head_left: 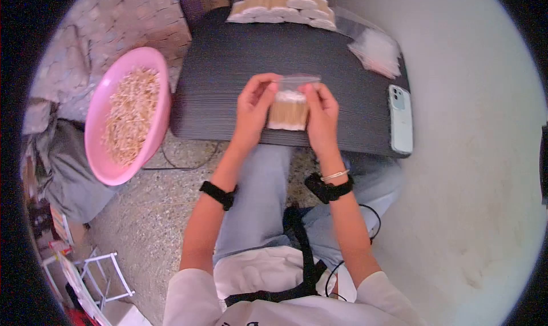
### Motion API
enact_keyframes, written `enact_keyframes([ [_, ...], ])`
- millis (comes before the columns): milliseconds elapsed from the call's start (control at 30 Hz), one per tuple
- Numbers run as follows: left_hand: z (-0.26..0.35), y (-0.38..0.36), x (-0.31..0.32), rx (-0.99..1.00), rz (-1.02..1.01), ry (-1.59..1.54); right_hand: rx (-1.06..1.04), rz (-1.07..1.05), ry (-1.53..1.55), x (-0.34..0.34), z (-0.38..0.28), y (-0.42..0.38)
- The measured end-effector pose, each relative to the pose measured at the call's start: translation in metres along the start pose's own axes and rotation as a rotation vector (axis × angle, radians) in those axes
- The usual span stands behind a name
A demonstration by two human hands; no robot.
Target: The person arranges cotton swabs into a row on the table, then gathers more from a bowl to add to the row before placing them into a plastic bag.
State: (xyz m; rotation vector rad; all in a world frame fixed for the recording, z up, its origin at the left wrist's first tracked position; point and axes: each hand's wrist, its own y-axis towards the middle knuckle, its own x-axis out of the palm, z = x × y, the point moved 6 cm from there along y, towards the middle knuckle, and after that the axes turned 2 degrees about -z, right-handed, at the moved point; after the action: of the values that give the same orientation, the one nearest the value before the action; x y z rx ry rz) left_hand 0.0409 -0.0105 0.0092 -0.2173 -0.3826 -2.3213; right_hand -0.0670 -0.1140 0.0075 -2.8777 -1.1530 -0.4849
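Note:
Between my two hands is a clear zip bag (288,112) packed with cotton swabs, their wooden sticks lined up and white tips at both ends. My left hand (257,103) pinches the bag's upper left side, thumb in front and fingers curled. My right hand (321,112) pinches the upper right side in the same way. The bag's transparent top strip (299,79) sticks up above my thumbs. Both hands are over the near edge of the dark ridged table (220,80).
Filled swab bags (279,6) are stacked at the table's far edge. A pile of flat clear bags (377,52) lies at the far right, with a phone (401,120) nearer. Left of the table stands a pink basin (97,120) of loose swabs. A pale wall (474,155) borders the right.

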Motion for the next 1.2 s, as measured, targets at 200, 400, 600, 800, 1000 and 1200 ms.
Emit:
enact_keyframes([
  [200,0.006,-0.004,-0.012,0.030,-0.058,-0.032,0.017,-0.001,-0.093,-0.016,0.004,0.013],
  [400,0.100,-0.024,-0.071,0.047,-0.157,0.455,-0.112,-0.064,-0.830,-0.041,-0.016,0.021],
  [600,0.160,-0.023,-0.186,-0.098,0.036,1.006,-0.309,-0.029,-0.890,-0.037,-0.021,0.013],
  [800,0.140,-0.011,-0.291,0.023,0.016,1.471,-0.251,0.019,-0.684,-0.045,-0.022,0.015],
  [1000,0.100,0.007,-0.357,-0.357,-0.068,1.568,-0.272,0.022,-0.686,-0.044,-0.023,0.014],
  [1200,0.095,0.005,-0.361,-0.657,-0.059,1.532,-0.234,0.032,-0.702,-0.047,-0.021,0.015],
])
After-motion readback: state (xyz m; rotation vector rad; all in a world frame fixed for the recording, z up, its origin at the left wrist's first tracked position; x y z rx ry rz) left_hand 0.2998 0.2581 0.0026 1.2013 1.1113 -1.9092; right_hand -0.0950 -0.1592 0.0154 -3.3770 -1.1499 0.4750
